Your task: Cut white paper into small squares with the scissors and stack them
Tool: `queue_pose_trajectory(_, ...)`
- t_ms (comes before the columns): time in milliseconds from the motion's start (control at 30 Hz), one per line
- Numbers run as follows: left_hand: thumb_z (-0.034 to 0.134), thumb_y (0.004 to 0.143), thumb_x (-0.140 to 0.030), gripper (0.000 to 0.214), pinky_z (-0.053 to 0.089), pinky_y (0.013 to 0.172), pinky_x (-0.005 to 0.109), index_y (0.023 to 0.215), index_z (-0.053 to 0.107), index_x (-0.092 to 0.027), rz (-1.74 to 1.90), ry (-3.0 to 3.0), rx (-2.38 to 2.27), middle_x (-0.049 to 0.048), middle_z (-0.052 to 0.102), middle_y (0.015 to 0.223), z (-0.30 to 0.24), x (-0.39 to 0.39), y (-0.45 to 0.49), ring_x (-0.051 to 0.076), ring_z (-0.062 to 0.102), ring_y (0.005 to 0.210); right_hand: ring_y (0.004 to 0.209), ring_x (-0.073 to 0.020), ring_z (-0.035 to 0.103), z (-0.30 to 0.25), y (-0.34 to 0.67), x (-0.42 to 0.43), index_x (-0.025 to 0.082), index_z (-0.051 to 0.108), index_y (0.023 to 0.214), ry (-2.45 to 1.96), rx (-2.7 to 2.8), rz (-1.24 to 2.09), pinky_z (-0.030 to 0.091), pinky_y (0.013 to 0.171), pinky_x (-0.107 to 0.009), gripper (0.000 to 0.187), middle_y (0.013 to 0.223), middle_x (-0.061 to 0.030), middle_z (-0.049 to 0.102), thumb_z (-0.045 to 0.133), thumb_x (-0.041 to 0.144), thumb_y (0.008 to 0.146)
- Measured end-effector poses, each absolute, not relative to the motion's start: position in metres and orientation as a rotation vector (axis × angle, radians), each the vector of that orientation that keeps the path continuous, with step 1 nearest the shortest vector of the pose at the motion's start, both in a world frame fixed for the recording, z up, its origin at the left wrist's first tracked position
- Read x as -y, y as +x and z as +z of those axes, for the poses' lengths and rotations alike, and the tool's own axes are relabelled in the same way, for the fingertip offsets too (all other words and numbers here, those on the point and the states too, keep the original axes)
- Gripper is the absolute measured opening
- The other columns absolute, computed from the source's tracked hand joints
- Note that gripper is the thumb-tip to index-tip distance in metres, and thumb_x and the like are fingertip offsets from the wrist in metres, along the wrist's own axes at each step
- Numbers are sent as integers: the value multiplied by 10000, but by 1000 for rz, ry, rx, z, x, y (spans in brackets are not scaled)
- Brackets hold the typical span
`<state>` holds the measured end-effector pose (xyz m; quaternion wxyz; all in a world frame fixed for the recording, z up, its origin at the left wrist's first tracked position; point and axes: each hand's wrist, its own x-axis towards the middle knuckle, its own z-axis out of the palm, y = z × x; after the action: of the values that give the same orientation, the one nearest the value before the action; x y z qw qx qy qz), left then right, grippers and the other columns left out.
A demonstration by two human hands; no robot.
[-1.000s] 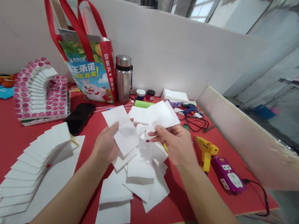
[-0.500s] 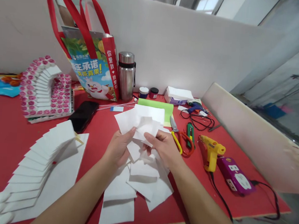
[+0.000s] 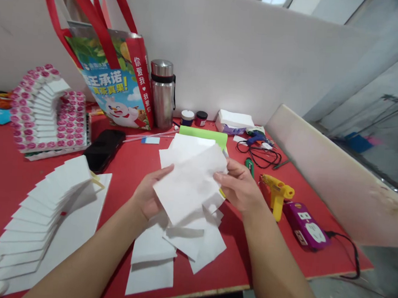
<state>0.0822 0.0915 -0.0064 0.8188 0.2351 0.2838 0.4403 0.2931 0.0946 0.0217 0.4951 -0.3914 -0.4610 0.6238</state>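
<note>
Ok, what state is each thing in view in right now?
Held paper: raised, pinched by right hand, left hand at its edge
Loose papers: overlapping, fanned out
Steel flask: upright, closed
Tote bag: upright, handles raised
Black phone: lying flat, screen dark
White-lidded jar: upright, closed
Glue gun: set down, power unclear
Green cutter: partly hidden, blade unclear

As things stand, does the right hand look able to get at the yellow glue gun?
Probably yes: the yellow glue gun lies close to the right of the right hand, nothing visibly blocking it, though that hand is pinching a white paper sheet.
</note>
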Motion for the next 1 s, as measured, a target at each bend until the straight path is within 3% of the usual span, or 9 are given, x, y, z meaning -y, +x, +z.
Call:
queue_pose_trajectory(100,563,918,-416,515,534,991,557,1275,674,-62,661,431,-561,204,779,1064,-7,-88,80,405,722,1096,561,-105,542,25,299,-94,210,764,914,-1004,1271,1576,434,542,-251,312,745,13,681,875,360,665)
queue_pose_trajectory(233,535,916,-449,525,523,973,556,1253,683,-76,523,420,-531,209,786,1032,-5,-85,81,401,736,1046,530,-87,540,23,294,-99,194,727,1011,-1117,1374,1373,396,502,-220,381,674,46,646,873,309,678)
queue_pose_trajectory(400,476,985,-485,575,504,1035,550,1351,627,-69,667,318,-514,215,750,1193,-3,-88,82,388,693,1173,436,-78,475,19,290,-103,197,644,870,-1106,1224,1209,374,439,-223,252,592,64,569,813,359,774)
queue_pose_trajectory(500,470,1005,-461,585,476,1091,549,1413,571,-54,747,258,-480,220,681,1344,-3,-91,79,378,617,1299,670,-138,640,22,290,-100,224,610,892,-1014,1089,774,527,617,-279,196,812,5,653,775,310,830)
queue_pose_trajectory(633,476,1008,-474,591,457,1115,559,1421,562,-61,719,212,-410,206,654,1391,-2,-92,77,377,614,1303,979,-199,660,24,282,-90,236,622,878,-989,1450,366,544,867,-352,104,1008,-50,680,720,203,867)
queue_pose_trajectory(700,438,1026,-462,563,496,1080,519,1346,612,-32,734,179,-465,213,736,1229,0,-92,78,349,694,1182,975,-206,661,20,272,-85,229,615,843,-969,1653,415,541,862,-355,96,994,-57,689,686,174,878)
queue_pose_trajectory(833,389,1047,-331,439,584,938,461,1118,702,-31,881,131,-643,172,786,912,4,-94,84,289,771,860,712,-154,613,5,250,-79,216,566,800,-1082,1504,819,516,648,-289,158,802,-3,613,707,259,858)
queue_pose_trajectory(900,461,1019,-276,343,609,863,450,1068,715,-50,968,170,-665,157,783,894,4,-94,86,272,764,779,655,-143,591,-1,244,-80,209,569,800,-1189,1418,1029,489,609,-276,179,742,15,595,713,306,843)
queue_pose_trajectory(1000,699,874,-154,238,615,841,409,1100,720,-83,1116,337,-689,141,783,985,1,-93,86,262,763,844,688,-154,606,-2,246,-82,199,588,793,-1223,1488,1209,485,635,-281,198,736,9,619,733,332,814)
